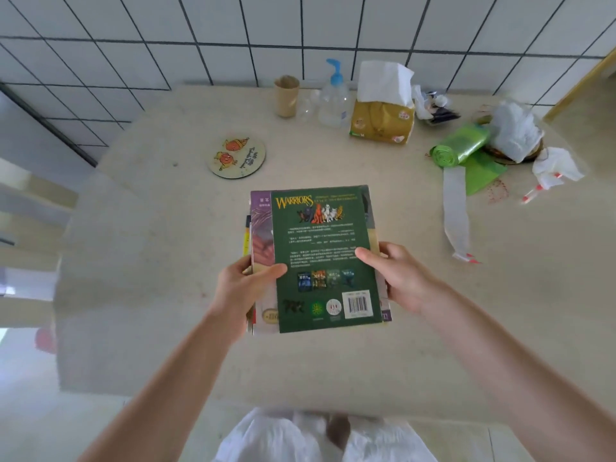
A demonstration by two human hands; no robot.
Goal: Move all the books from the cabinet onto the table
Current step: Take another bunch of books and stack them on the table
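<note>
Both hands, left hand (245, 288) and right hand (398, 278), are gripping a stack of books (320, 258) by its sides over the desk (166, 261) (the setting-down step, seemingly); next, lowering it flat and letting go.

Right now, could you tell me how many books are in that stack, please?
At least 3, all held between the left hand and right hand above the table: the green book on top, a purple book beneath, and a yellow-edged book lower. More may be hidden.
</note>
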